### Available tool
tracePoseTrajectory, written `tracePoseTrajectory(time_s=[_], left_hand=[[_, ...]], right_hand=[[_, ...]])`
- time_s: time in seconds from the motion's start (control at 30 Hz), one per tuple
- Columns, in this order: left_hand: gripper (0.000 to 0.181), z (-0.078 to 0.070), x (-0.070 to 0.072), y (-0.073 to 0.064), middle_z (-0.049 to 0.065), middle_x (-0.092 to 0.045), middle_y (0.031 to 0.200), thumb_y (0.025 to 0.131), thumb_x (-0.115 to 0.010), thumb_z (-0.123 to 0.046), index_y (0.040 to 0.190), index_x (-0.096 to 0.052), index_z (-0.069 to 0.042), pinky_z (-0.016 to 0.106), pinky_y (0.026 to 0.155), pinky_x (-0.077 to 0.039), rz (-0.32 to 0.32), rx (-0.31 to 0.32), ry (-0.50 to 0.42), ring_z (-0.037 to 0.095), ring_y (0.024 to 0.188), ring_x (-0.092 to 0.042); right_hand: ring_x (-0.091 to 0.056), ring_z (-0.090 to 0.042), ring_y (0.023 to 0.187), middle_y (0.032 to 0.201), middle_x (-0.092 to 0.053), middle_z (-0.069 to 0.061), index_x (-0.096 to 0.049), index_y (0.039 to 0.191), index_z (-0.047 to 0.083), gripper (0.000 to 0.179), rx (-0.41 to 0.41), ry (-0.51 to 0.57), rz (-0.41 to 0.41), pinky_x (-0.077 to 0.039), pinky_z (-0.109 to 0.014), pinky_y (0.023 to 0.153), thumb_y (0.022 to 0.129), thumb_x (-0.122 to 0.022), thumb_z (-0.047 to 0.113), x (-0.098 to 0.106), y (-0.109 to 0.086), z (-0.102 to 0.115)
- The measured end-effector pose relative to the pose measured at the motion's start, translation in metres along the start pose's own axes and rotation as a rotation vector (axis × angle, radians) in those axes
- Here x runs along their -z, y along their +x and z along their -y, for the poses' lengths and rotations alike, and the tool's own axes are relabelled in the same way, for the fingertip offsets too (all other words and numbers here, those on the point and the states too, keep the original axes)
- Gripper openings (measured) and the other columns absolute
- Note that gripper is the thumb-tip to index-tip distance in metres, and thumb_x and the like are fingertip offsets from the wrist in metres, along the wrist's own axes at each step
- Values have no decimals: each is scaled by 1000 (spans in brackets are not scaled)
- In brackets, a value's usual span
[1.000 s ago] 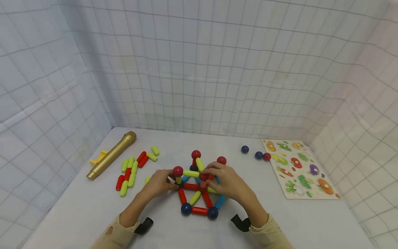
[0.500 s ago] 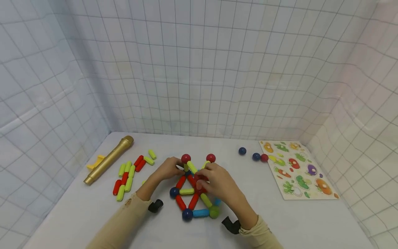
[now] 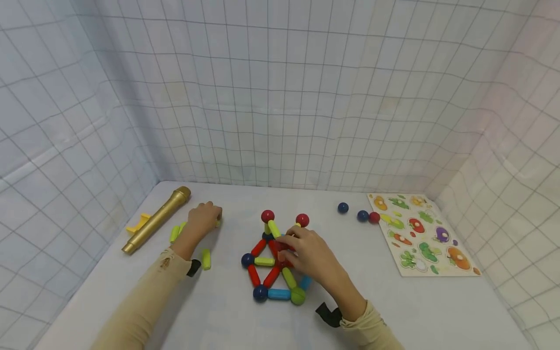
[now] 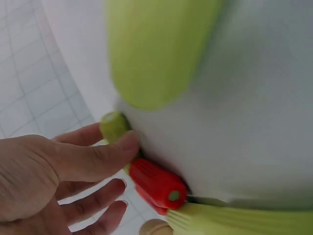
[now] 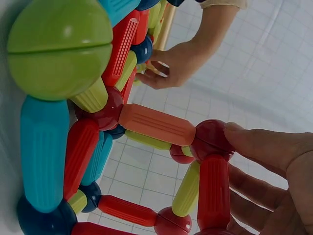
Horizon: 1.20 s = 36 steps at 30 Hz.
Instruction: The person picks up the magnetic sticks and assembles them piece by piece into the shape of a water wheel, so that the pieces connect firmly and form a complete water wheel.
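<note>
Toward the back left, my left hand [image 3: 202, 218] pinches a yellow-green magnetic rod [image 4: 113, 126] between thumb and fingers, beside red rods [image 4: 159, 183] on the table. Mid-table is a structure of magnetic rods and balls. Its flat base has blue balls [image 3: 260, 293], a green ball [image 3: 298, 295] and a red center ball [image 5: 105, 108]. From that center an orange-red rod [image 5: 156, 125] carries a raised red ball [image 5: 211, 139]. My right hand [image 3: 308, 248] holds this raised ball, thumb against it, and covers part of the structure in the head view.
A gold microphone [image 3: 159, 218] and a yellow piece [image 3: 138, 223] lie at far left. One loose yellow-green rod [image 3: 206, 259] is left of the structure. Blue balls [image 3: 343, 208], a loose red ball [image 3: 374, 217] and a vegetable puzzle board [image 3: 426, 238] are at right. Gridded cloth walls surround the table.
The structure has turned, bringing its green ball to the front. My left hand has left it and moved left to the loose rods. My right hand has stayed at the raised ball.
</note>
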<state>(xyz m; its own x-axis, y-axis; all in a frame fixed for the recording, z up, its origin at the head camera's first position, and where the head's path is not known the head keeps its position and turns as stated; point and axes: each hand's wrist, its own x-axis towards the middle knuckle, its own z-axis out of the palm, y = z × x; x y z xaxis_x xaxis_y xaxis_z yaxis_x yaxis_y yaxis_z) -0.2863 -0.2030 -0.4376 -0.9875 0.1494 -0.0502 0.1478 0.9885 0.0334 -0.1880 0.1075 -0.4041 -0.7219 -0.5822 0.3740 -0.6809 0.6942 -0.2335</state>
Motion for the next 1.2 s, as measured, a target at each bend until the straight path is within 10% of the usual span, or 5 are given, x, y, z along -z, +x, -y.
tracePoseTrajectory(time_s=[0.27, 0.53, 0.67, 1.2], left_hand=[[15, 12, -7, 4, 13, -68, 95, 85, -69, -4, 99, -65, -7, 47, 69, -52, -53, -67, -88, 32, 87, -63], [28, -28, 18, -40, 16, -66, 115, 89, -70, -18, 115, -61, -10, 39, 82, -58, -103, -178, -808, 31, 102, -69], [21, -58, 27, -68, 9, -70, 109, 86, -75, -22, 103, -71, -13, 29, 80, -58, -80, -276, -1014, 21, 92, -71], [29, -90, 17, -78, 5, -73, 107, 86, -75, -22, 113, -70, -13, 27, 82, -58, -129, -326, -925, 17, 93, -71]], right_hand=[[-63, -15, 86, 102, -67, -2, -74, 111, 19, 31, 1, 11, 8, -55, -27, 76, 81, -79, 20, -2, 0, -2], [-65, -16, 91, 105, -67, -3, -71, 116, 16, 33, -41, 88, 27, -57, -27, 80, 83, -77, 17, -1, 3, -2], [-65, -15, 89, 104, -67, -3, -71, 113, 15, 32, -38, 91, 20, -57, -27, 79, 82, -78, 18, -2, 3, -3], [-64, -16, 89, 104, -65, -3, -72, 113, 16, 31, -57, 98, 24, -57, -28, 79, 82, -78, 18, -3, 2, -4]])
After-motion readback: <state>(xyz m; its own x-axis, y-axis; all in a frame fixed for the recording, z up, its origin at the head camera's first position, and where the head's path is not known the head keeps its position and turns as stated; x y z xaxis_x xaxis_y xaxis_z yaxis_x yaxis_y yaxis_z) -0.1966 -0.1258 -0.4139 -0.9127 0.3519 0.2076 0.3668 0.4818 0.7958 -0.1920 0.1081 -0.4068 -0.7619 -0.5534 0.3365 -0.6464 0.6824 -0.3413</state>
